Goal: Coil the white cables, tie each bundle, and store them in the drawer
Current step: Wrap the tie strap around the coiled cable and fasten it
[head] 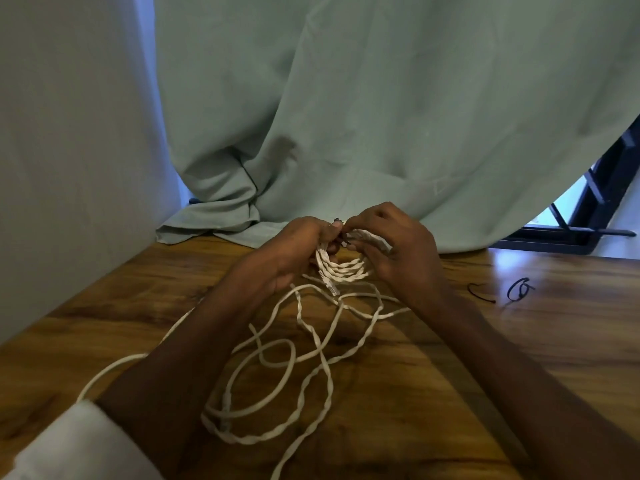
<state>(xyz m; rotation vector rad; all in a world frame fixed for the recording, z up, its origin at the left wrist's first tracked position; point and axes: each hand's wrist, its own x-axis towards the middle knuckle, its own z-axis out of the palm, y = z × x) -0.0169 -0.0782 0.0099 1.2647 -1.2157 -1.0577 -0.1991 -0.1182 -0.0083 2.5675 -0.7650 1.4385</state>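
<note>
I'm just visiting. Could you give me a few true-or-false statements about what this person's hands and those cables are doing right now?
1. Both hands hold a small coil of white cable. True.
2. All the cable is coiled. False: loose cable sprawls across the table.
3. Black ties lie to the right of the hands. True.
4. A red curtain hangs behind. False: the cloth is pale green.
5. The coil lies in a drawer. False: no drawer is visible.

Wooden table (pixel 519 358), green curtain (pixel 381 116), dark window frame (pixel 595 202), daylight
</note>
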